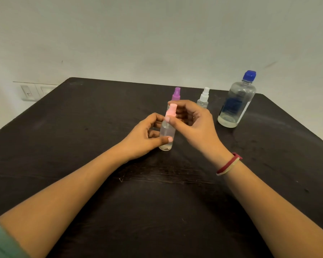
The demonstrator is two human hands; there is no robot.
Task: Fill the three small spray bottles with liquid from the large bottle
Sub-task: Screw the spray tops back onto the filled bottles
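Left grip grasps the pink spray bottle near the centre of the desk. Right grip pinches its pink top. Large bottle, far right, stands capped and nearly drained. Judgement: filling appears largely complete, but small-bottle levels cannot be confirmed.

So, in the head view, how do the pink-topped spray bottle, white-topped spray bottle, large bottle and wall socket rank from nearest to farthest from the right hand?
1. pink-topped spray bottle, pinched at its top by the right hand.
2. white-topped spray bottle, just behind that hand.
3. large bottle, farther off to the right.
4. wall socket, far off to the left.
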